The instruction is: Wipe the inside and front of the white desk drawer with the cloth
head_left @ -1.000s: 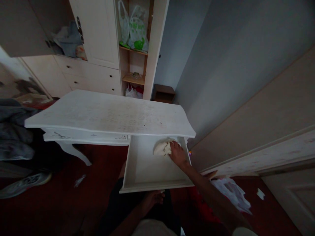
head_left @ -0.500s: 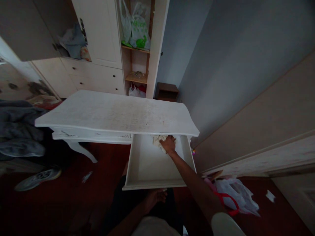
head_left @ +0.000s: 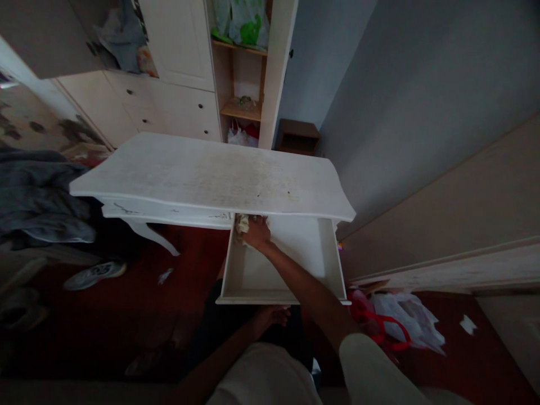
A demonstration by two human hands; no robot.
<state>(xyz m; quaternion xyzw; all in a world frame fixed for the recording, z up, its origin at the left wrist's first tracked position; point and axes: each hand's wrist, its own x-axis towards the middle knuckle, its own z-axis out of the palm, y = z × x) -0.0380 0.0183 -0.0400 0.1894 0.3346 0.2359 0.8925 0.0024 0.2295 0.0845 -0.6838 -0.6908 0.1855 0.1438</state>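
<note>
A white desk [head_left: 169, 169] with brownish smudges on its top has one drawer [head_left: 291, 264] pulled out toward me. Inside the drawer, at its back left corner, my right hand [head_left: 257, 232] is closed on a crumpled cream cloth [head_left: 242, 225]. Part of the cloth lies under the fingers and near the drawer's left wall. My left hand [head_left: 272, 316] rests below the drawer's front edge, over my lap, its fingers loosely apart and holding nothing that I can see.
Behind the desk stands a cabinet [head_left: 181, 50] with open doors and bags on its shelves. Grey clothes [head_left: 37, 197] are heaped at the left, above a shoe [head_left: 96, 274]. A white plastic bag [head_left: 409, 320] lies on the floor at the right, beside the wall.
My right hand has moved left inside the drawer with the cloth, from the back middle to the back left corner. The camera view has shifted slightly, while my left hand stays below the drawer.
</note>
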